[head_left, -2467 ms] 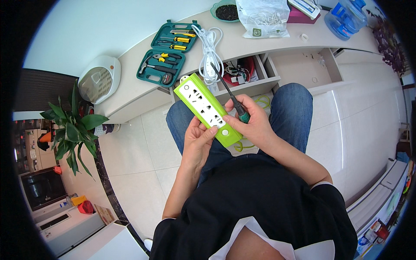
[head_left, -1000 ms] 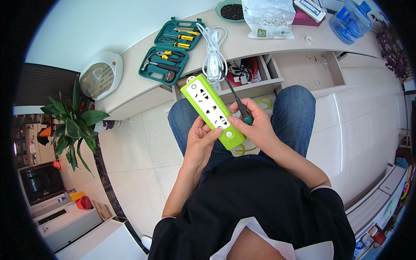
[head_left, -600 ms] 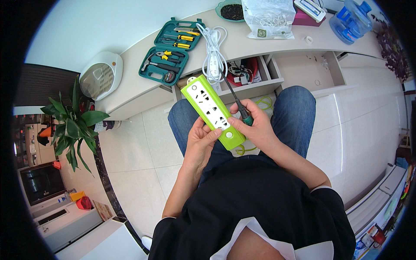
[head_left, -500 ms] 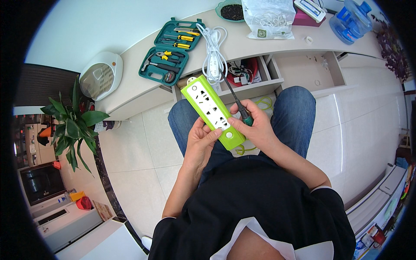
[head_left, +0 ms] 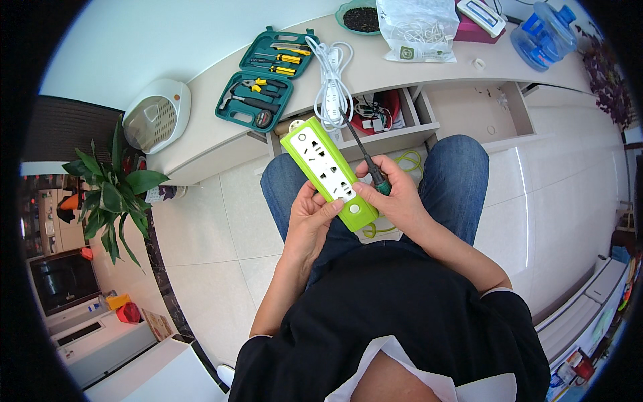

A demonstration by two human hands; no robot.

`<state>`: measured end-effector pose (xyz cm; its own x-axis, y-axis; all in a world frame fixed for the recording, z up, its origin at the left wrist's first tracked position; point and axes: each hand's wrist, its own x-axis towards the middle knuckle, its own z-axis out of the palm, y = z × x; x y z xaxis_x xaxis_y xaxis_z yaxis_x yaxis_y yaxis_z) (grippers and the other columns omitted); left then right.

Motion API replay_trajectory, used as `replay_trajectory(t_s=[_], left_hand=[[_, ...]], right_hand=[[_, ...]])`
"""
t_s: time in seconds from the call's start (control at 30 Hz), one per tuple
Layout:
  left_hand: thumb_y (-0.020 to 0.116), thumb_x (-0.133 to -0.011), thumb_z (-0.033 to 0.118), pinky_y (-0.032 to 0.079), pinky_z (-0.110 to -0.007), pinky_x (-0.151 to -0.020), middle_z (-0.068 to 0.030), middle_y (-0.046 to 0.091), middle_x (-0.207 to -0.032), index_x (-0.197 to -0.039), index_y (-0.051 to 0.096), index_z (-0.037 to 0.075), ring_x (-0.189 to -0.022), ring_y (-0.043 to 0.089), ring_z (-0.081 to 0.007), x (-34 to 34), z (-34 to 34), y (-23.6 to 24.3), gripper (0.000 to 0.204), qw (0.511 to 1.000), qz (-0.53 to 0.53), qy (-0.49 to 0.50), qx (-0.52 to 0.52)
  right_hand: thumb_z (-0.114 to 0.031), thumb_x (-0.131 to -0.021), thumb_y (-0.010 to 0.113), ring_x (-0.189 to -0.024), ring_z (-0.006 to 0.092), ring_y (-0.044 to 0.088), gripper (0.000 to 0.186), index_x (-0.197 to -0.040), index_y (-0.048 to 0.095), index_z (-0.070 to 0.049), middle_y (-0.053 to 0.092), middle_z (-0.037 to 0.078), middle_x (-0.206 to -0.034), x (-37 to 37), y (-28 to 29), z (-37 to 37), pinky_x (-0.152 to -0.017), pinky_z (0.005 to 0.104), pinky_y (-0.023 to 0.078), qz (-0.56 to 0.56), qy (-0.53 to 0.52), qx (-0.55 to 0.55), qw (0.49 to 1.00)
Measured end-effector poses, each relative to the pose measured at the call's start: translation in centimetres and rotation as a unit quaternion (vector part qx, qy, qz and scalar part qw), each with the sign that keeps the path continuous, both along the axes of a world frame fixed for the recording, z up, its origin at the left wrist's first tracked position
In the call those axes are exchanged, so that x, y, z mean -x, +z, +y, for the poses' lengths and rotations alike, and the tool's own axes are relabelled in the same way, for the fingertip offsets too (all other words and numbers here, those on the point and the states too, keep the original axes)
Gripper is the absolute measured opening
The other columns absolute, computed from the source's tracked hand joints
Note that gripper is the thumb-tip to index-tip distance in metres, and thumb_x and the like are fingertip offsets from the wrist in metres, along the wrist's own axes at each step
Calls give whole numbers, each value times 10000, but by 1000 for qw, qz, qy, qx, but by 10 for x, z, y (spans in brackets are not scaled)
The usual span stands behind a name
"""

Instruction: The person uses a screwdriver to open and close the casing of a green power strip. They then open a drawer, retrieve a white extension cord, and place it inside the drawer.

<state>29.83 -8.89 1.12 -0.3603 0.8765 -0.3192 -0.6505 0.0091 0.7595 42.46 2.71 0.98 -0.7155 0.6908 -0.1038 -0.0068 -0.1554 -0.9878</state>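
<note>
A green power strip (head_left: 323, 167) with a white socket face is held tilted above my lap, its lower end toward me. My left hand (head_left: 311, 218) grips its left edge, thumb on the face near the lower sockets. On the other side, my right hand (head_left: 394, 191) steadies the strip with its thumb and also holds a screwdriver (head_left: 365, 151) with a dark green handle. The screwdriver's long shaft points up and away, toward the drawer, apart from the strip's face. Part of the strip's green cord (head_left: 378, 232) shows below it.
On the desk lie an open green tool case (head_left: 258, 100), a coiled white power strip (head_left: 331, 94), a plastic bag of cables (head_left: 418, 33) and a blue water jug (head_left: 544, 37). Two drawers stand pulled out; one holds cables, the right drawer (head_left: 479, 110) small bits. A leafy plant (head_left: 117, 191) is left.
Both hands keep the same hold on the power strip and screwdriver. The whole view has shifted very slightly; nothing else visibly differs.
</note>
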Motion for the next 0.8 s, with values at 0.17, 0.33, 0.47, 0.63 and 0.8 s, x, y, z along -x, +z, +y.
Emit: replay_trajectory(t_s=[0.17,0.33,0.47,0.63,0.8], left_hand=[[604,-803,-16,436,-282,-892,-122,597,-1091,-1189,396,16,-1022,569,-159,0,0,-1,440,1000,7,1,-2],[606,-801,-17,440,-287,-889,-120,595,-1087,-1163,403,21,-1022,568,-161,0,0,1,416,1000,17,3,2],[602,-798,-35,442,-292,-887,-122,595,-1083,-1119,412,29,-1022,567,-164,-2,1,3,378,999,48,8,4],[597,-793,-59,438,-291,-893,-123,592,-1088,-1076,410,38,-1030,562,-166,-5,1,1,353,997,73,9,2],[589,-795,-70,425,-289,-907,-131,581,-1107,-1067,400,33,-1052,547,-166,-6,-1,-5,346,995,97,5,-3]], right_hand=[[-131,-796,658,-739,43,511,229,-963,530,-40,561,-5,-845,0,-3,0,-650,203,427,1,-3,8,1000],[-135,-792,661,-758,52,514,241,-970,533,-37,564,-3,-862,-1,-3,1,-671,206,426,-21,7,-3,1000],[-126,-793,658,-783,56,517,246,-984,534,-31,567,0,-881,-1,1,1,-691,208,426,-25,10,12,1000],[-93,-795,648,-838,65,533,242,-997,534,-24,577,9,-913,-3,0,1,-735,218,436,-28,13,10,999],[-83,-795,645,-861,70,541,249,-1007,532,-18,585,17,-928,-5,-6,0,-754,223,439,-37,15,2,999]])
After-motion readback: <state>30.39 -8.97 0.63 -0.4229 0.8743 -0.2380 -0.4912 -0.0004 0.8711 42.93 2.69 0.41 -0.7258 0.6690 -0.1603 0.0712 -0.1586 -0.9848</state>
